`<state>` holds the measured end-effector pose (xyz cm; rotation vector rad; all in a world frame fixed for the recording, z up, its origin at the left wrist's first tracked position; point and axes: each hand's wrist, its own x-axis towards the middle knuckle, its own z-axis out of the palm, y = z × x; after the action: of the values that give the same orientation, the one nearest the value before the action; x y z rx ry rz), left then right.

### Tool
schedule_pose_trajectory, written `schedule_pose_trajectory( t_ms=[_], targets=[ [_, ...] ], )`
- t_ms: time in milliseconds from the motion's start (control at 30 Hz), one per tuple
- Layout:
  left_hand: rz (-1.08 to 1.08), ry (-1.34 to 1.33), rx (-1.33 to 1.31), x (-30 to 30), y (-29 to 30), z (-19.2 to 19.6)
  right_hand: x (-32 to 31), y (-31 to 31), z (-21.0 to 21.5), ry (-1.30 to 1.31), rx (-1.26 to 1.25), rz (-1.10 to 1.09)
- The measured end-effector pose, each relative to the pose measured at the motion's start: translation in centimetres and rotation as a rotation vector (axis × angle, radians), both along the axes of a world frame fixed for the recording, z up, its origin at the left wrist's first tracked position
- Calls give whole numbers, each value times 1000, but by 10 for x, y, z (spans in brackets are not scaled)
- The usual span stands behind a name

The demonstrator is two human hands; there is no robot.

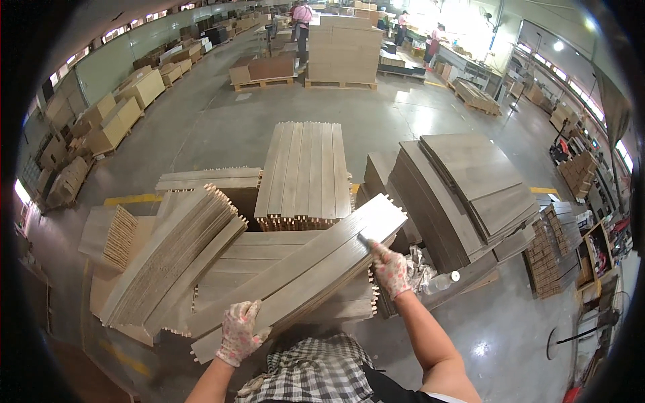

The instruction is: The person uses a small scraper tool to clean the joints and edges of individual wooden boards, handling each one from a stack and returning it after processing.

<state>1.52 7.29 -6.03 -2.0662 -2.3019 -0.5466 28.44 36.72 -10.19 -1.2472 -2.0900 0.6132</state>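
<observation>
In front of me, several long grey wood-grain boards (306, 277) with dowel pegs at their ends lie slantwise on a stack. My left hand (240, 332), in a white glove with a pink pattern, grips the front board near its lower left end. Toward the upper right end, my right hand (392, 270), in a matching glove, presses on the board top with its fingers closed. A small dark thing shows at its fingertips; its kind is hard to make out. Under the slanted boards lie more grey boards (269, 247), partly covered.
Upright rows of pegged boards (171, 258) stand at left, and a tall pegged stack (300, 171) lies ahead. Large panels (477, 181) are piled at right. Beside my right hand are a clear plastic bottle (440, 282) and crumpled wrapping (418, 269). People work in the distance near loaded pallets (342, 50).
</observation>
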Motion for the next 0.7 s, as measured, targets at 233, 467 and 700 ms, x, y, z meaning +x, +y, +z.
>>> schedule_pose_trajectory(
  t_ms=[233,467,700],
  targets=[
    [-4,-12,-9,-3,0,-2,-5,-3,24,69,235,66],
    [-17,-8,23,-2,0,-1,-15,-12,16,-17,101,121],
    [10,5,21,0,-1,2,-24,-32,-22,-154,241,206]
  ],
)
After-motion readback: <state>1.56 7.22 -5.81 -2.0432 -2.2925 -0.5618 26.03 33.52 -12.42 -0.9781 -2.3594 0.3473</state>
